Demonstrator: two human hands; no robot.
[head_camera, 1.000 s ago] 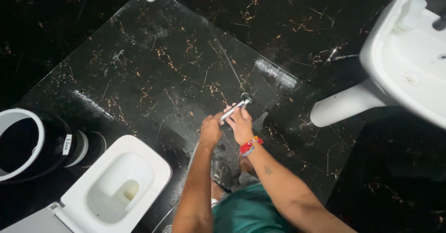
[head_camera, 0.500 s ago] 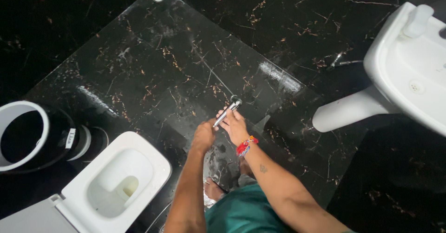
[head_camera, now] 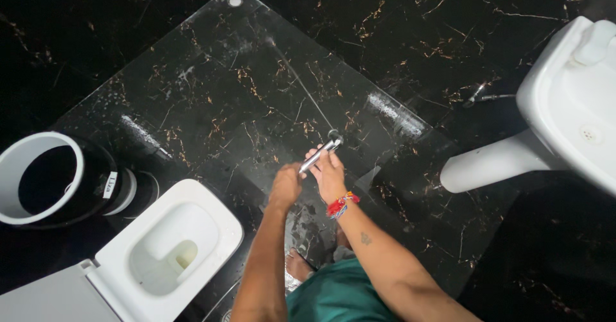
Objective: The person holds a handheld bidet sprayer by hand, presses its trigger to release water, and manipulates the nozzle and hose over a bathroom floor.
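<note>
The right hand [head_camera: 330, 174] is closed around the handle of a slim chrome hand-held spray nozzle [head_camera: 321, 154], whose round head points up and away from the body toward the sloping glass ahead. The left hand [head_camera: 286, 185] sits just beside it, fingers curled into a loose fist at the lower end of the nozzle; whether it grips the handle or only touches it cannot be told from this angle. A red and yellow thread band [head_camera: 341, 204] circles the right wrist, and a small dark mark shows on the forearm below it. Both arms rise from a green garment [head_camera: 337, 296] at the bottom edge, with bare feet on the wet floor beneath the hands. In front of the hands stands a clear glass panel [head_camera: 212, 84], seen from above, streaked with water and light reflections, against black marble wall tiles with gold veining [head_camera: 398, 14]. To the left and below is a white squared toilet bowl [head_camera: 212, 222] with its lid raised, and further left a black bucket with a white rim [head_camera: 38, 181]. Well apart on the right is a white ceramic pedestal washbasin [head_camera: 564, 123].
</note>
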